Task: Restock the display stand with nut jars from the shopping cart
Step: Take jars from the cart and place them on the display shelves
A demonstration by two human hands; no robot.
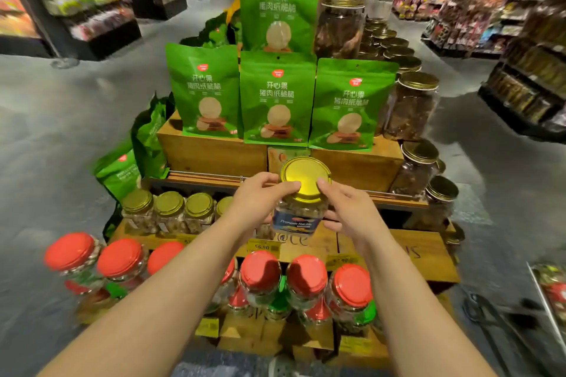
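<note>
A gold-lidded nut jar (301, 199) is gripped by the left hand (260, 199) and right hand (352, 208) above the wooden display stand (413, 249); placement is apparently underway, and lowering beside the jar row (171, 211) is called for next

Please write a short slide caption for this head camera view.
Both hands, left hand and right hand, hold a gold-lidded nut jar above the wooden display stand.
</note>
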